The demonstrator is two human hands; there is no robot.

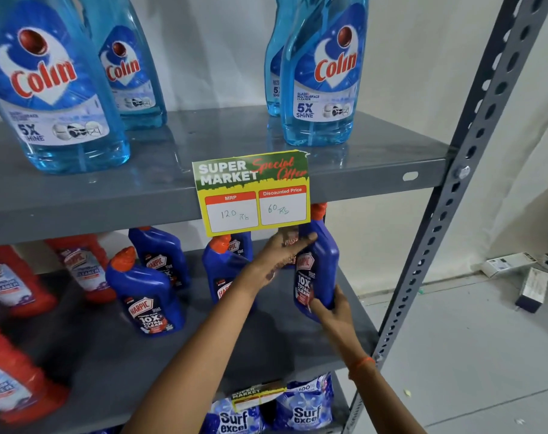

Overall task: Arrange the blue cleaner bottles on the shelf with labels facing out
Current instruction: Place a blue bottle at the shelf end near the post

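Several dark blue Harpic bottles with orange caps stand on the middle grey shelf (282,333). Both hands hold the rightmost blue bottle (321,267), which stands upright near the shelf's right end with its label facing me. My left hand (279,255) grips its upper part; my right hand (332,311) grips its bottom. Another blue bottle (146,296) stands front centre, label out. One more blue bottle (163,255) is behind it. A further bottle (224,267) stands just left of my left hand, partly hidden by it.
Red Harpic bottles (12,283) fill the shelf's left side. Light blue Colin bottles (321,73) stand on the upper shelf, where a yellow price card (254,195) hangs. Surf Excel packs (304,405) lie below. The slotted grey upright (448,214) frames the right; boxes (529,286) lie on the floor.
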